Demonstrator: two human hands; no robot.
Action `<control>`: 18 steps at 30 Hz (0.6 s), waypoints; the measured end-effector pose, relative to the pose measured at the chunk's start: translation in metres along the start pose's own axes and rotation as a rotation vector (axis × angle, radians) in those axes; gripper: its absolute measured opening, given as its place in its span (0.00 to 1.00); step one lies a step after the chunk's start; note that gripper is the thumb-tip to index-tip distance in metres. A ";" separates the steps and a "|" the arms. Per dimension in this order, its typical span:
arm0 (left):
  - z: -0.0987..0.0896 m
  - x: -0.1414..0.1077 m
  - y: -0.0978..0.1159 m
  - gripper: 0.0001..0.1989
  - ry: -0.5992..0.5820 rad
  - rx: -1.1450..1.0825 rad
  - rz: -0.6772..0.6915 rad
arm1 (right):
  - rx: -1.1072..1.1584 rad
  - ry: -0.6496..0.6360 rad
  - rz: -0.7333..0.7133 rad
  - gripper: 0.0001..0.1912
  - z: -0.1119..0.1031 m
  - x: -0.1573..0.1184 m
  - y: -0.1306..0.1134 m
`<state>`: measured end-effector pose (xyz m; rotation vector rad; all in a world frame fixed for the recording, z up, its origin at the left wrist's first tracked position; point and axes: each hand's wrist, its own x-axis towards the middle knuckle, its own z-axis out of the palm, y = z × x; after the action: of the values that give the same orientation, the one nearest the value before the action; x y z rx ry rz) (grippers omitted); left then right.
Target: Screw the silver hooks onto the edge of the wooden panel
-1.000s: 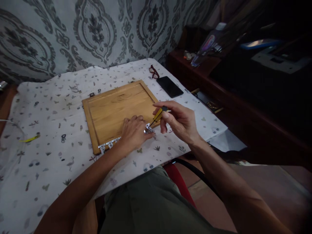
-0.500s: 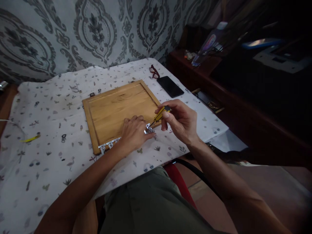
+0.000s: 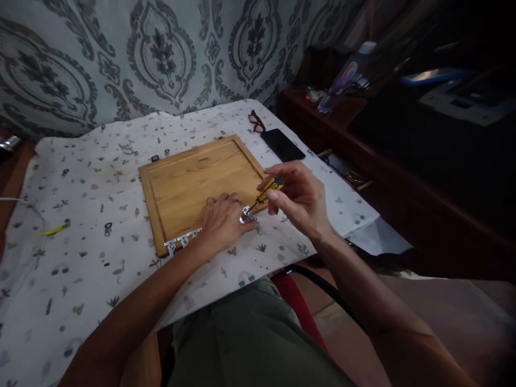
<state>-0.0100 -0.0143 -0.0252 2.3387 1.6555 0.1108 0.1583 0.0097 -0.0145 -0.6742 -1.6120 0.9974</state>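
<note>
A framed wooden panel [image 3: 197, 177] lies flat on a cloth-covered table. My left hand [image 3: 226, 221] rests on its near edge, with the thumb and fingers around a silver metal hinge [image 3: 247, 215] by the panel's right end. In my right hand [image 3: 300, 199] a yellow and black screwdriver [image 3: 270, 190] is pinched between thumb and fingers, tilted down to the left, its tip at that hinge. More silver hinges [image 3: 184, 239] line the near edge, left of my left hand, partly hidden by my wrist.
Behind the panel's right corner lie a black phone [image 3: 282, 144] and red glasses [image 3: 257, 122]. A yellow object [image 3: 55, 229] sits on the patterned tablecloth [image 3: 92, 215] at left. A bottle [image 3: 346, 78] stands on the dark furniture at right.
The whole view has shifted slightly. The screwdriver's handle has turned a little in my right hand, and its tip remains at the hinge. My left hand keeps its place.
</note>
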 end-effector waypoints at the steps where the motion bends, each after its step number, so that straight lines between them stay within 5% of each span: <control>1: -0.001 0.000 0.000 0.18 -0.004 -0.003 0.000 | -0.016 -0.024 -0.003 0.15 -0.002 0.000 -0.001; 18: -0.006 0.001 0.003 0.19 -0.051 -0.013 -0.023 | 0.023 -0.114 0.009 0.12 0.000 -0.001 -0.005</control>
<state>-0.0083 -0.0136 -0.0185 2.2927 1.6527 0.0563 0.1590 0.0068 -0.0109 -0.6192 -1.6951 1.0763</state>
